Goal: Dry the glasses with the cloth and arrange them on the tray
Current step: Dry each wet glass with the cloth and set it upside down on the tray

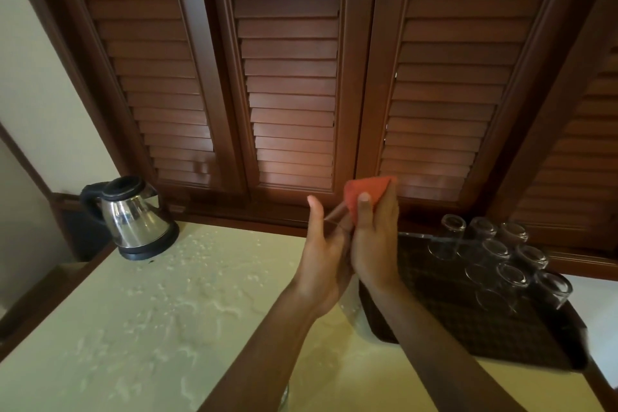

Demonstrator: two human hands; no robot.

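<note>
Our right hand (374, 237) gripped the red cloth (366, 192); our left hand (322, 261) held a glass (336, 216), fingers curled. Dried glasses (495, 254) stood upside down along the tray's (418, 318) far right edge.

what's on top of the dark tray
Clear glasses stand upside down on the far right part of the tray, in rows. The right hand, holding the red cloth, covers the tray's near-left corner.

You have eight clear glasses (495, 254) standing upside down along the far and right edges of one dark tray (434, 318). One orange cloth (366, 192). One steel electric kettle (133, 217) at the counter's (167, 311) far left corner.
</note>
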